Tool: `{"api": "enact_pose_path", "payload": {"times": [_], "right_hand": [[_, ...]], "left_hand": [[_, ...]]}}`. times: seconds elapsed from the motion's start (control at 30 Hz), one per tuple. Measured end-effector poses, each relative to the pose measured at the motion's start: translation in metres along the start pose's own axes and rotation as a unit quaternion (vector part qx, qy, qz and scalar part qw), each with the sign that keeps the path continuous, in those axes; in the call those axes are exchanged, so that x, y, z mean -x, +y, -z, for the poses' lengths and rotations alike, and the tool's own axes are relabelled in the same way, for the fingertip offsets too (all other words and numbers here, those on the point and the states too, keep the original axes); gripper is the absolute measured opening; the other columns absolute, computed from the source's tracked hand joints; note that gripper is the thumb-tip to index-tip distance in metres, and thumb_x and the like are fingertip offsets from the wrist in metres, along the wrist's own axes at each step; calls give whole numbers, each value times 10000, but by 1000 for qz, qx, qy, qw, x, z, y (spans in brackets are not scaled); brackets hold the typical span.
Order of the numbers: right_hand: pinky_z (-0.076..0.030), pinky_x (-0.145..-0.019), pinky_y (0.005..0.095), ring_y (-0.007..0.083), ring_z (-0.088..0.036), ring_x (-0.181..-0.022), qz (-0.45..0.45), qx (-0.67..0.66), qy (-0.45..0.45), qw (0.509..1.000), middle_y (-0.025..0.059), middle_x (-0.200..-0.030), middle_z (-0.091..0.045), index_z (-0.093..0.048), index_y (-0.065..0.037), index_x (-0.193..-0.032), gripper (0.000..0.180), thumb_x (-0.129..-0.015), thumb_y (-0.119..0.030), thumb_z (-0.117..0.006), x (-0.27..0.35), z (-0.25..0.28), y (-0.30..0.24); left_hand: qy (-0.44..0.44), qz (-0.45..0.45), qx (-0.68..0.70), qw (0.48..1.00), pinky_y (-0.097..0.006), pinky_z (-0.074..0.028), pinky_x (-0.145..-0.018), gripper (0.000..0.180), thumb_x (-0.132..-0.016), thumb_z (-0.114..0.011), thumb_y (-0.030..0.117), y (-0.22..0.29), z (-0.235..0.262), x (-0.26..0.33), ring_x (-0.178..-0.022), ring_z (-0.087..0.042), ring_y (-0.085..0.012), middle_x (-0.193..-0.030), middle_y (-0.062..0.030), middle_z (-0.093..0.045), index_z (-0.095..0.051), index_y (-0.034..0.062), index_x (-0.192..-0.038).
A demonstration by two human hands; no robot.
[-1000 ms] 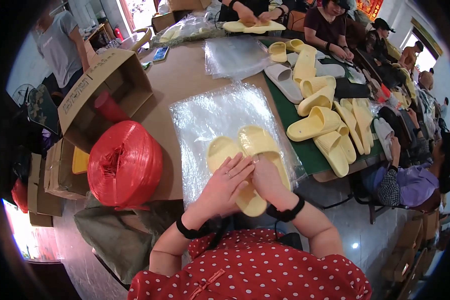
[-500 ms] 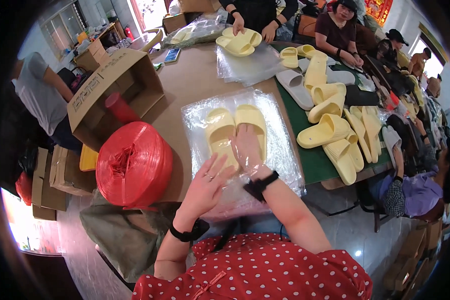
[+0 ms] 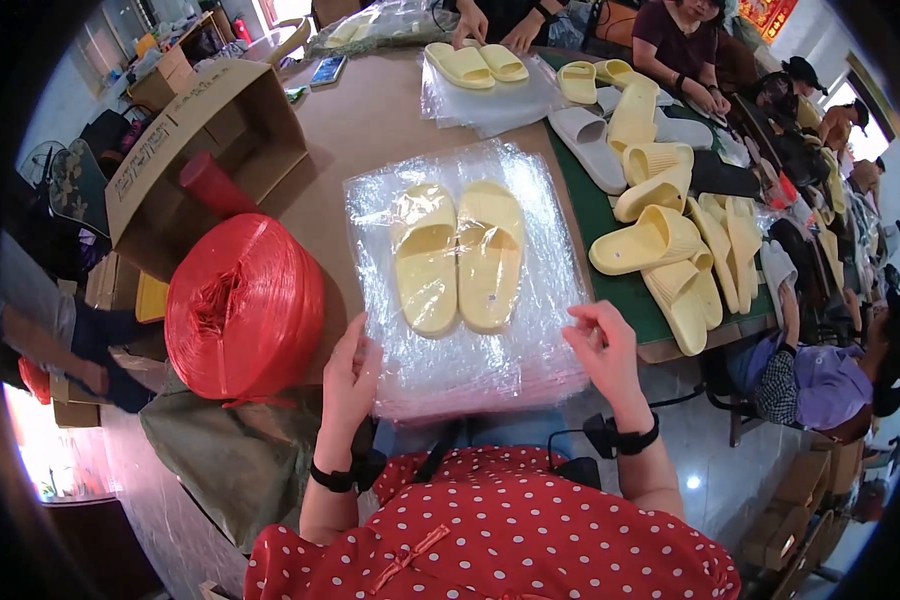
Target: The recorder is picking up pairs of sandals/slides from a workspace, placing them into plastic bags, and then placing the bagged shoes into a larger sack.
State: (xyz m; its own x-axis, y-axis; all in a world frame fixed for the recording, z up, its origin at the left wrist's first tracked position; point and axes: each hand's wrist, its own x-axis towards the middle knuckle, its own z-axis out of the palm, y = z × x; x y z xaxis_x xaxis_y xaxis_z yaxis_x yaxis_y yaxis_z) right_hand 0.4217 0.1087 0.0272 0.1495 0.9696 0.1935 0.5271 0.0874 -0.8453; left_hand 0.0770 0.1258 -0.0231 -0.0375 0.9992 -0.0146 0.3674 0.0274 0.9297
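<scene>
Both hands now off slippers, moved to bag stack's near edge. Clear bag stack [image 3: 470, 350] on table [image 3: 370, 120], yellow slipper pair [image 3: 457, 255] on top. Left hand [image 3: 350, 375] gripping near-left corner; right hand [image 3: 602, 345] pinching right edge.

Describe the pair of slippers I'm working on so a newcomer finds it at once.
Start at the big red twine roll; right of it lies a stack of clear plastic bags. On it sits the yellow slipper pair, side by side, apart from the loose heap on the green mat.
</scene>
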Motion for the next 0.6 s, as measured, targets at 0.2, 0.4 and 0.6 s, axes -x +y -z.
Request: {"api": "enact_pose_path", "payload": {"times": [0.2, 0.4, 0.6], "right_hand": [[-492, -786, 405, 301, -557, -993, 139, 113, -66, 982, 141, -1062, -548, -520, -60, -1256, 672, -699, -279, -826, -35, -35, 4], [-496, -788, 456, 370, -551, -1000, 29, 217, -64, 974, 195, -1086, -501, -447, -49, -1308, 817, -685, -438, -806, -32, -74, 8], [-500, -679, 344, 246, -571, -764, -10, 98, -37, 994, 150, -1047, -507, -505, -35, -1261, 581, -778, -224, -767, -31, -68, 27]], "left_hand": [[30, -142, -293, 945, -387, -455, -894, 588, -789, -727, 192, 40, -10, -3, -1016, -551, -286, -1115, -140, -556, -536, 111, -1339], [-27, -146, -282, 948, -441, -459, -876, 566, -773, -734, 271, 23, -29, -17, -995, -531, -348, -1209, -175, -510, -569, 148, -1300], [15, -60, -139, 988, -356, -503, -742, 492, -808, -668, 137, 15, -23, -21, -795, -587, -250, -1165, -154, -525, -573, 113, -1291]]}}
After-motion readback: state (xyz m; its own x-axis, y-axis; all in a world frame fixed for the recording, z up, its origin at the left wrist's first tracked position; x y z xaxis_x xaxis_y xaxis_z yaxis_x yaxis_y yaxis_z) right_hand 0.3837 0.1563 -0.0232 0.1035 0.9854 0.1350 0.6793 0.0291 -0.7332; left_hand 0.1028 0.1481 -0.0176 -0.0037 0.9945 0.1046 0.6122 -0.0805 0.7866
